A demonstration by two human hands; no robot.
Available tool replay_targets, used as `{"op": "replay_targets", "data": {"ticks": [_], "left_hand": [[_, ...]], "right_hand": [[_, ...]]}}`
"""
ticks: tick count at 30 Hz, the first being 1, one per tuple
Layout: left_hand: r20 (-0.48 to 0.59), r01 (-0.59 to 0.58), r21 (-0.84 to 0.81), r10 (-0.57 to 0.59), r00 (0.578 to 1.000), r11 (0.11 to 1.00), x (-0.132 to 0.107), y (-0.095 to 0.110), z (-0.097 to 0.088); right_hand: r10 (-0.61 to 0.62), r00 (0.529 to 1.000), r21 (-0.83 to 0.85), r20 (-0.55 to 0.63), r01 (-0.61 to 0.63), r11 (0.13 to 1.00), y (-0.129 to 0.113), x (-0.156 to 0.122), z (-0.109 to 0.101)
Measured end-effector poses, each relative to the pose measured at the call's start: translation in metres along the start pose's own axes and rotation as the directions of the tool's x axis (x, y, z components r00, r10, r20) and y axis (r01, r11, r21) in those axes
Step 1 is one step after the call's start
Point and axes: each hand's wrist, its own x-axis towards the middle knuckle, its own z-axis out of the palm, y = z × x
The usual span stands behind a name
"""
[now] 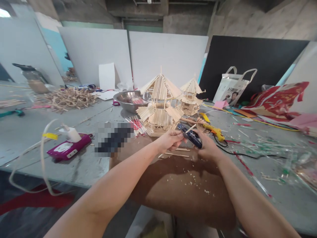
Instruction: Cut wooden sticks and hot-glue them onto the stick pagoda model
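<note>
Left hand (172,139) is pinched pretty much closed on a wooden stick (191,128), and a dark-handled tool (194,139) is gripped in the curled right hand (205,144), just near-side of the bigger stick pagoda (160,116).

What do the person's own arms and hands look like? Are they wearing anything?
The left arm and right arm are bare, with no sleeves in view. The left hand and right hand wear no gloves. I can't see any watch or bracelet.
</note>
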Motion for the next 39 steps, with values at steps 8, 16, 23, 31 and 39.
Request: {"op": "replay_targets", "data": {"ticks": [8,16,23,31,39], "left_hand": [[0.073,0.082,-0.119,-0.073,0.995,0.990,0.000,-0.002,0.000],[-0.182,-0.015,0.280,0.068,0.981,0.960,0.001,0.005,-0.003],[-0.170,-0.039,0.845,0.335,0.927,0.534,0.002,0.003,-0.011],[-0.233,0.178,0.965,0.313,0.921,0.195,0.002,-0.008,-0.006],[-0.266,0.268,0.963,0.308,0.913,0.038,0.005,-0.017,0.003]], "right_hand": [[-0.078,0.993,-0.068,-0.089,0.072,0.995,0.004,0.002,-0.002],[0.012,0.998,-0.130,-0.063,-0.020,0.991,0.015,0.002,-0.002],[0.342,0.940,-0.402,-0.008,-0.316,0.859,0.042,0.001,0.005],[0.238,0.967,-0.370,-0.094,-0.256,0.893,0.036,0.001,0.010],[-0.215,0.961,-0.341,-0.175,0.145,0.929,-0.013,0.005,0.010]]}}
